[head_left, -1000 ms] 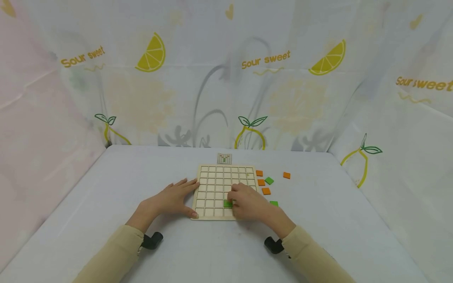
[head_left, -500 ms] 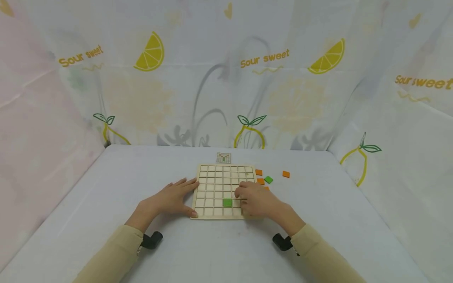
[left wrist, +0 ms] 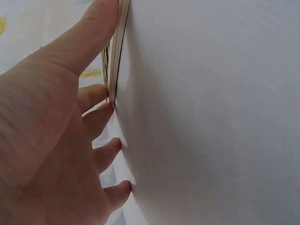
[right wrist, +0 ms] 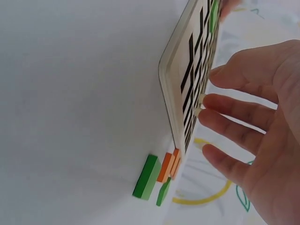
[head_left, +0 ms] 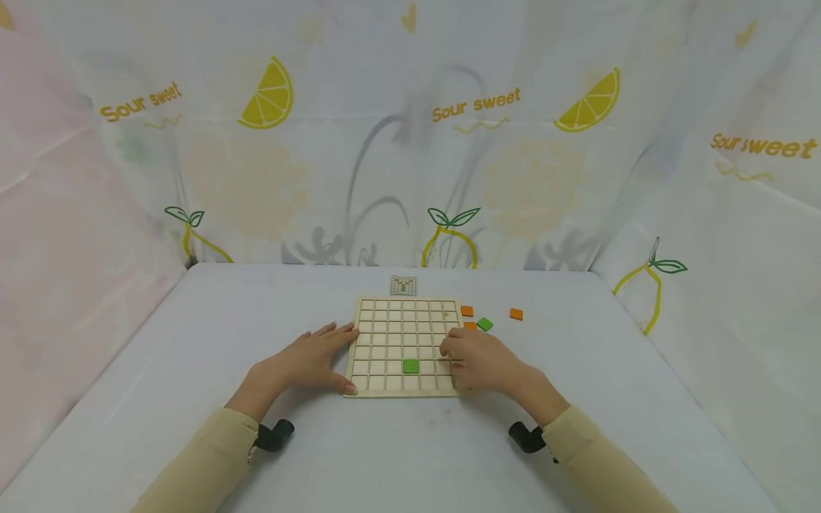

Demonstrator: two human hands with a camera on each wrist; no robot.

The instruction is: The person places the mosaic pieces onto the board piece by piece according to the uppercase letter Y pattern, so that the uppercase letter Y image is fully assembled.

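Observation:
A pale wooden grid board point(head_left: 377, 349) lies flat on the white table, with a single green square tile point(head_left: 410, 366) in one of its lower cells. My left hand point(head_left: 300, 365) is spread along the board's left side, thumb at the near corner and fingertips by the edge. Over the board's right part hovers my right hand point(head_left: 487, 362), fingers loosely bent. In the right wrist view, nothing is between that hand's thumb and fingers. Beside the board's right edge lie loose tiles, among them a green tile point(right wrist: 146, 178) and an orange tile point(right wrist: 165, 168).
Behind the board lies a small pattern card point(head_left: 403, 286) with coloured squares. One orange tile point(head_left: 516, 314) sits farther right, apart from the others. A printed curtain point(head_left: 346, 142) encloses the table's back and sides.
My right hand has moved right, away from the green tile, which now shows whole in its cell. It now covers some of the loose tiles. The left hand stays at the board's edge.

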